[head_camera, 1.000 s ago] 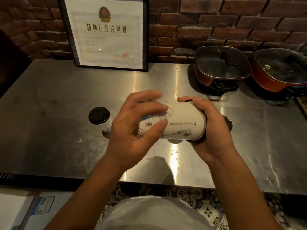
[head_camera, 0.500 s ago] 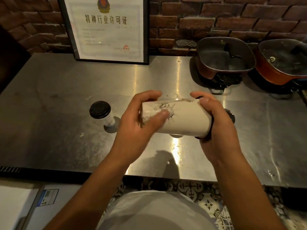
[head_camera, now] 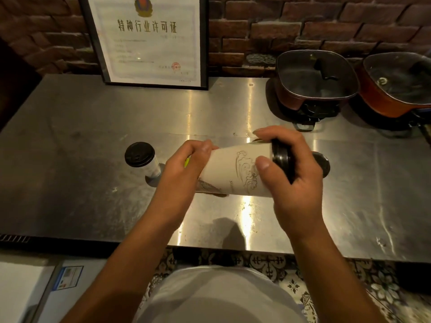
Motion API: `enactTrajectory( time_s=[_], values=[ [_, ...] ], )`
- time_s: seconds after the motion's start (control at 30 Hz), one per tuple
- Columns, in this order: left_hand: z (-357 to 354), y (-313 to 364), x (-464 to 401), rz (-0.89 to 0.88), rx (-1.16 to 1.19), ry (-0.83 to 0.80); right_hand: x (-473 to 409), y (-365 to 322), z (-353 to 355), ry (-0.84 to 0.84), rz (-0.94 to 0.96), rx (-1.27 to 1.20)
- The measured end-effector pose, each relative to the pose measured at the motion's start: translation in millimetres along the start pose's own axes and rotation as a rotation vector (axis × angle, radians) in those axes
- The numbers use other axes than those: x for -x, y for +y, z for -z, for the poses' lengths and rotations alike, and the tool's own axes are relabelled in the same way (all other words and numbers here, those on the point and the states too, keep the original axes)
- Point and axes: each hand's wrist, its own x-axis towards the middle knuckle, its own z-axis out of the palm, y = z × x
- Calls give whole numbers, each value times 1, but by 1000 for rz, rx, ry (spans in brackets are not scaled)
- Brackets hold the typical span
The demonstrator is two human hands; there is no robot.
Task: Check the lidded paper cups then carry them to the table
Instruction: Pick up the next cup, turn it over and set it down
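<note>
Paper cup [head_camera: 235, 172], cream with a line-drawn cloud motif, held on its side above the steel counter [head_camera: 93, 194], black lid [head_camera: 281, 159] pointing right. Left hand [head_camera: 184, 166] curls round the cup's base end, fingers wrapped over the top. Right hand [head_camera: 291, 169] grips the lid end, thumb pressed on the cup wall just short of the lid, fingers curved over the rim.

Second lidded cup [head_camera: 142, 159] stands upright on the counter just left of the left hand, apart from it. A dark round lid-like shape [head_camera: 323, 164] shows behind the right hand, mostly hidden; cannot tell what it belongs to.

Further back: framed certificate [head_camera: 149, 38] leaning on the brick wall [head_camera: 303, 26]; two glass-lidded pans, nearer one [head_camera: 314, 78] and far-right one [head_camera: 396, 82], side by side at the counter's rear right. Patterned floor tile [head_camera: 268, 262] below the counter edge.
</note>
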Motion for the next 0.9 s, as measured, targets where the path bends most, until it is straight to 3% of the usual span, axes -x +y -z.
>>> enactTrajectory(
  time_s=[0.17, 0.27, 0.33, 0.47, 0.53, 0.63, 0.77, 0.83, 0.9],
  values=[
    [10, 2, 1, -629, -393, -209, -14, -4, 4, 121, -632, -493],
    [1, 1, 3, -772, -484, -171, -17, -6, 1, 73, -821, -561],
    [-7, 1, 5, -671, -395, -59, -13, -2, -2, 117, -732, -511],
    [-15, 7, 5, -5, 244, 106, 1, -8, -8, 75, 89, 8],
    [-11, 7, 2, 144, 284, 102, 4, -4, -8, 28, 229, 165],
    [-3, 8, 3, 50, 115, 39, 0, -5, -5, 38, -130, -36],
    [4, 8, 6, -502, -347, -114, -11, -6, 0, 125, -708, -448],
    [2, 7, 7, -712, -515, -130, -15, -7, -1, 101, -817, -538],
    [-2, 6, 7, -730, -559, -67, -14, -6, -3, 96, -802, -567]
  ],
)
